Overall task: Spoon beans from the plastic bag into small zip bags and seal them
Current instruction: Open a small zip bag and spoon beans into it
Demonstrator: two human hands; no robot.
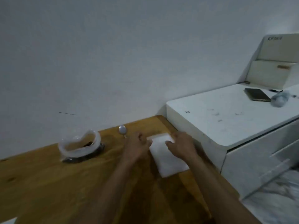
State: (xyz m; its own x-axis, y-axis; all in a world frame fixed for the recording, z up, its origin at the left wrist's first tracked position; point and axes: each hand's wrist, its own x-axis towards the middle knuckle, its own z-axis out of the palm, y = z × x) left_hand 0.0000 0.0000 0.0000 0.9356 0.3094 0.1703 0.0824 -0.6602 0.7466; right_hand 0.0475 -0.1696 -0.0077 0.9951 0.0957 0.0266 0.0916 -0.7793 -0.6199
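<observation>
- Two hands work the stack of small zip bags [168,156]: my left hand [137,147] has its fingers curled at the stack's far left corner, seemingly pinching the top bag's edge, while my right hand [182,147] lies on the stack with its fingers bent; whether it grips or only presses I cannot tell.
- I judge the step in hand to be freeing one bag from the pile; nothing looks filled yet.
- Next I would need to lift a single sheet clear, open its mouth, then reach for the spoon [123,130], which lies just beyond my left hand, untouched.
- To the left of that hand, apart from it, the plastic bag [80,146] sits with its rim rolled down into a thick translucent collar; dark beans [88,143] show low inside.
- Zip bags look flat, white, smooth and slippery, likely clinging together.
- Spoon is shiny metal with a rounded bowl.
- Surface [40,183] is warm, grained wood.
- Right of my right hand, a white cabinet [218,117] carries a dark phone [257,94].
</observation>
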